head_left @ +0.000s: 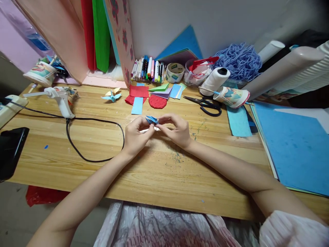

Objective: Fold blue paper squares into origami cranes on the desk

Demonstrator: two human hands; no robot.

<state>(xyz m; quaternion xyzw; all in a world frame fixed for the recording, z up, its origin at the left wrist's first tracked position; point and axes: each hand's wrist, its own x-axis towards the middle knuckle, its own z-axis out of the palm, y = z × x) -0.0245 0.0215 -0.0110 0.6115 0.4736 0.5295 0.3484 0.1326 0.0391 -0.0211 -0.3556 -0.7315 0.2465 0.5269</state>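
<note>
Between my two hands, above the middle of the wooden table, is a small piece of folded blue paper (151,119). My left hand (137,134) pinches it from the left with thumb and forefinger. From the other side my right hand (177,128) grips its right end, thumb and fingertips pressed together. Fingers cover part of the folds. Just beyond the hands lie a light blue paper strip (137,105), red crepe paper (139,91) and a round red piece (157,101). A folded paper figure in blue and yellow (112,95) rests farther left.
A white glue gun (60,101) stands at left, its black cord (96,160) looping toward my left forearm. Black scissors (205,104) lie right of the papers. Markers (149,70), a tape roll (175,72) and blue yarn (238,63) line the back; blue sheets (295,151) cover the right side.
</note>
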